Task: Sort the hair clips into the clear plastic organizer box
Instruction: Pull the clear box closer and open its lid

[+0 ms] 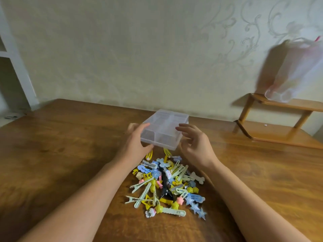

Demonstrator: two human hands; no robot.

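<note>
My clear box (165,127) sits on the table with its lid shut, and I can see little walls inside it. My clips (166,184) lie in a messy pile just in front of it, yellow, blue, pale green, pink and one black.

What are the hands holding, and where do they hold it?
The left hand grips the clear plastic organizer box by its near left corner. The right hand holds nothing, its fingers spread beside the box's right edge.
</note>
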